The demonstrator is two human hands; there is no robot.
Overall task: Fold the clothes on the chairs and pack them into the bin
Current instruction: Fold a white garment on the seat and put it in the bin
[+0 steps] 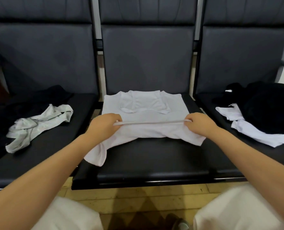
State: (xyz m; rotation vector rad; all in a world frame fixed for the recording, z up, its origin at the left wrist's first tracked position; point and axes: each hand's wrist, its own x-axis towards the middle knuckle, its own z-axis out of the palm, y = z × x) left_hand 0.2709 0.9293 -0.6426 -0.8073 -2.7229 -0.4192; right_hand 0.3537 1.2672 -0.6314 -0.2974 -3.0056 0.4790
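I am folding a white T-shirt [143, 112] lying on the middle seat [154, 156]. If I am pulling one corner harder, the fold may be skewing, or the loose sleeve may be bunching underneath. My left hand [104, 125] and right hand [200, 122] are each pinching the hem's corners, fingers clamped on cloth, arms reaching forward.

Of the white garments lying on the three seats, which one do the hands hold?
The white shirt on the middle seat: both hands, left and right, pinch its near edge. The garments on the side seats lie crumpled and untouched.
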